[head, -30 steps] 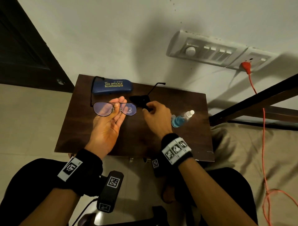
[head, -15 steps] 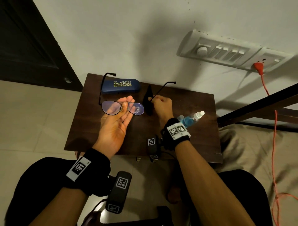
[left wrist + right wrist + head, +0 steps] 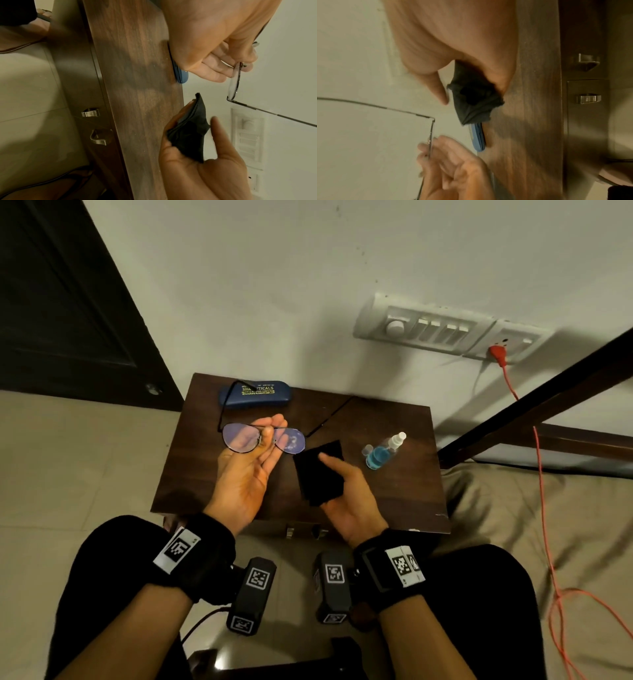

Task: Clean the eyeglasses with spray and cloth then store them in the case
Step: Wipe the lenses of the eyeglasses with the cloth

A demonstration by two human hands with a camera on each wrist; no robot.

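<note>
Since half a second ago the right hand (image 3: 346, 494) has turned palm-up and drawn nearer the body, the black cloth (image 3: 320, 474) now lying across its straight fingers, thumb laid on top. Just beside it, the left hand (image 3: 245, 470), palm up, pinches the eyeglasses (image 3: 263, 438) at the bridge, temples open. Beyond the left fingertips lies the blue case (image 3: 255, 394); outward of the right hand, the spray bottle (image 3: 382, 451) lies on the wooden table (image 3: 191, 474).
</note>
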